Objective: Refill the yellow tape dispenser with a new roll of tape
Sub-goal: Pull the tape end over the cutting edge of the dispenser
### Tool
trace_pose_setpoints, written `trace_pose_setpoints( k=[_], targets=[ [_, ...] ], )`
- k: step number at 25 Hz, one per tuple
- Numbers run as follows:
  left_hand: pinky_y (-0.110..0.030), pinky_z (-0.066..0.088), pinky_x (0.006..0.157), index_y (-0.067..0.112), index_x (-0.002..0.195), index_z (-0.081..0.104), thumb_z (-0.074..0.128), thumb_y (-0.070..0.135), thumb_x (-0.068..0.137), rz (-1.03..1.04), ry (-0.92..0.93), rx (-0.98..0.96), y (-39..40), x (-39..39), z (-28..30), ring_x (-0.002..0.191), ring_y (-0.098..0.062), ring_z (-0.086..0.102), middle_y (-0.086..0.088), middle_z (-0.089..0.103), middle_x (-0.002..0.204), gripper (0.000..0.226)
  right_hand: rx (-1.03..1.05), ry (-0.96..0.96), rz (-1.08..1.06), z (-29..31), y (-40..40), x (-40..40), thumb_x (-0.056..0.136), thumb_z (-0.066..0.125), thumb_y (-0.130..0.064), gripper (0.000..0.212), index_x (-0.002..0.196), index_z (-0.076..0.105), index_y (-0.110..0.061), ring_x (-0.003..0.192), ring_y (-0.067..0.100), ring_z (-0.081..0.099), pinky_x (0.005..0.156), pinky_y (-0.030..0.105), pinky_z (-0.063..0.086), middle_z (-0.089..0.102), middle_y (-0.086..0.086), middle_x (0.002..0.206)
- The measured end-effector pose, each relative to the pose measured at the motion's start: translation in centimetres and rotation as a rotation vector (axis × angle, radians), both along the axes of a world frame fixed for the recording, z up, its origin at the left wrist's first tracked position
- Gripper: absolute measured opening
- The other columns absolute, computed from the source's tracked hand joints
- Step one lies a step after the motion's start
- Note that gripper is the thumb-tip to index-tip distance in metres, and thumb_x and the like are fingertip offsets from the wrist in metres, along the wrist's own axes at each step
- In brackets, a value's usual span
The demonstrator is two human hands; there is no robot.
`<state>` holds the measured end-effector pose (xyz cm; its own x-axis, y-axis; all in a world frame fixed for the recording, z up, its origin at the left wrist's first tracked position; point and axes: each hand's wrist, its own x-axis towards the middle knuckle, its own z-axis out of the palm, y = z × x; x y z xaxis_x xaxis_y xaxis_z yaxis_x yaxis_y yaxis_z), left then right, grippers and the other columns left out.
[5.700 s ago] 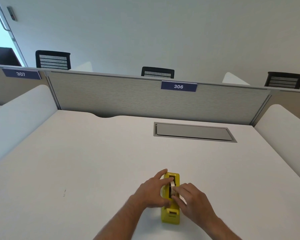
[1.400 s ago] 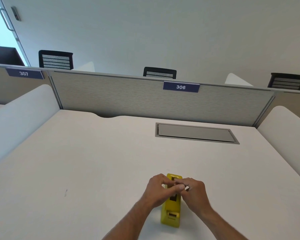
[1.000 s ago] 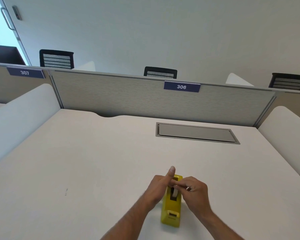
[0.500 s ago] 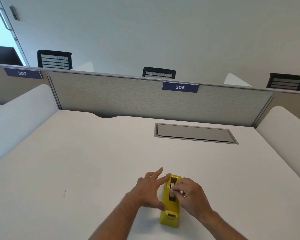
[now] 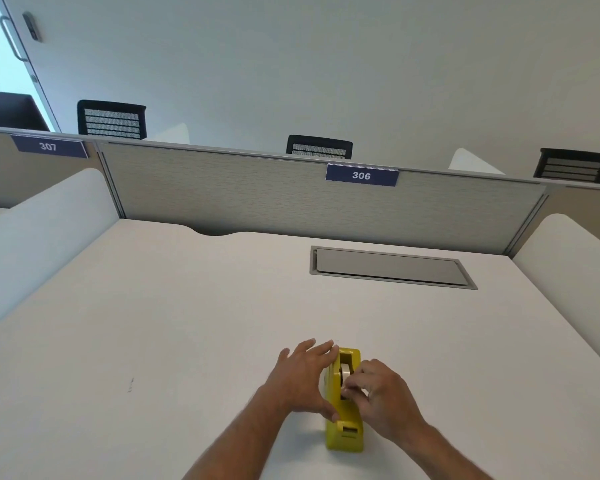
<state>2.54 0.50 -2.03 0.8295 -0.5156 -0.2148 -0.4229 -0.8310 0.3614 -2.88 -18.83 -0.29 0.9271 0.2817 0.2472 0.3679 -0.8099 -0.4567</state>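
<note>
**Tape roll seated; left hand shifts to brace the dispenser**

Tape dispenser (image 5: pixel 344 403), yellow, stands on the white bench (image 5: pixel 153 341) near its front edge, cutter end toward the person. The new roll of tape (image 5: pixel 344 372) now sits down in the slot, where a moment ago both hands were bunched over the top working it in. Since then the left hand (image 5: pixel 303 379) has opened out: its fingers lie spread and flat along the dispenser's left wall, thumb near the cutter end, steadying it rather than holding anything. The right hand (image 5: pixel 378 398) stays at the slot, its grip pinched together at the near side of the roll; whether it has the loose tape end between the fingertips is too small to tell. Judging from this, loading is done and the remaining step is drawing the tape end forward onto the cutter (image 5: pixel 349 427). The grey cable hatch (image 5: pixel 392 268) lies well apart, farther back.
</note>
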Motion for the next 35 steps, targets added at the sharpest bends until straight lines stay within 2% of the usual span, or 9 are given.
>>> trace_pose_setpoints(
  k=[4, 8, 13, 16, 19, 24, 29, 35],
  targets=[
    [-0.062, 0.019, 0.121, 0.036, 0.156, 0.01, 0.082, 0.067, 0.061, 0.019, 0.014, -0.001, -0.2, 0.1, -0.2, 0.155, -0.021, 0.007, 0.014, 0.011, 0.168, 0.123, 0.023, 0.035, -0.015, -0.1, -0.4, -0.5, 0.083, 0.074, -0.022, 0.004, 0.081, 0.075, -0.024, 0.079, 0.003, 0.051, 0.065, 0.024, 0.047, 0.062, -0.013, 0.079],
    [-0.063, 0.02, 0.12, 0.035, 0.156, 0.011, 0.083, 0.066, 0.059, 0.027, 0.012, 0.009, -0.4, 0.2, -0.1, 0.155, -0.022, 0.01, 0.012, 0.013, 0.168, 0.124, 0.069, 0.064, -0.044, -0.2, -0.2, -1.3, 0.081, 0.077, -0.022, 0.004, 0.079, 0.076, -0.025, 0.073, -0.001, 0.049, 0.063, 0.017, 0.04, 0.051, -0.022, 0.071],
    [-0.062, 0.022, 0.12, 0.034, 0.156, 0.011, 0.084, 0.065, 0.06, 0.031, 0.025, 0.002, -0.4, 0.1, 0.0, 0.154, -0.021, 0.011, 0.012, 0.014, 0.168, 0.124, 0.139, 0.083, -0.081, -0.6, -0.3, -2.7, 0.074, 0.083, -0.016, 0.011, 0.076, 0.077, -0.025, 0.07, 0.009, 0.055, 0.06, 0.031, 0.048, 0.061, -0.009, 0.068],
    [-0.06, 0.023, 0.119, 0.034, 0.156, 0.012, 0.085, 0.062, 0.06, 0.034, 0.03, 0.003, -0.4, 0.0, 0.2, 0.154, -0.02, 0.012, 0.013, 0.015, 0.168, 0.125, 0.174, 0.092, -0.1, -0.9, -0.6, -3.2, 0.072, 0.085, -0.015, 0.013, 0.075, 0.078, -0.025, 0.071, 0.013, 0.057, 0.061, 0.034, 0.051, 0.063, -0.009, 0.068],
    [-0.06, 0.023, 0.119, 0.035, 0.156, 0.012, 0.085, 0.062, 0.059, 0.035, 0.028, 0.005, -0.5, 0.1, 0.2, 0.154, -0.021, 0.013, 0.012, 0.015, 0.168, 0.125, 0.203, 0.08, -0.095, -1.3, -0.6, -4.0, 0.071, 0.087, -0.017, 0.015, 0.075, 0.077, -0.028, 0.071, 0.011, 0.057, 0.059, 0.032, 0.051, 0.059, -0.014, 0.066],
    [-0.059, 0.023, 0.12, 0.036, 0.156, 0.013, 0.085, 0.063, 0.059, 0.049, 0.03, -0.001, -0.6, 0.2, -0.2, 0.154, -0.021, 0.014, 0.013, 0.015, 0.167, 0.124, 0.234, 0.094, -0.128, -2.1, -0.5, -5.0, 0.071, 0.088, -0.023, 0.016, 0.079, 0.078, -0.033, 0.071, 0.009, 0.057, 0.055, 0.017, 0.044, 0.059, -0.015, 0.065],
    [-0.059, 0.023, 0.118, 0.037, 0.155, 0.013, 0.085, 0.064, 0.058, 0.056, 0.028, -0.008, -0.6, 0.2, -0.5, 0.154, -0.02, 0.015, 0.014, 0.016, 0.167, 0.125, 0.266, 0.108, -0.153, -2.4, -0.2, -5.3, 0.071, 0.088, -0.025, 0.019, 0.083, 0.078, -0.035, 0.069, 0.009, 0.059, 0.054, 0.024, 0.05, 0.059, -0.017, 0.065],
    [-0.059, 0.022, 0.118, 0.037, 0.155, 0.012, 0.085, 0.064, 0.058, 0.063, 0.029, -0.011, -0.6, 0.2, -0.5, 0.153, -0.02, 0.015, 0.013, 0.016, 0.167, 0.125, 0.305, 0.108, -0.157, -2.5, -0.3, -5.4, 0.07, 0.089, -0.023, 0.027, 0.084, 0.076, -0.041, 0.071, 0.011, 0.06, 0.054, 0.022, 0.05, 0.06, -0.014, 0.064]
  ],
)
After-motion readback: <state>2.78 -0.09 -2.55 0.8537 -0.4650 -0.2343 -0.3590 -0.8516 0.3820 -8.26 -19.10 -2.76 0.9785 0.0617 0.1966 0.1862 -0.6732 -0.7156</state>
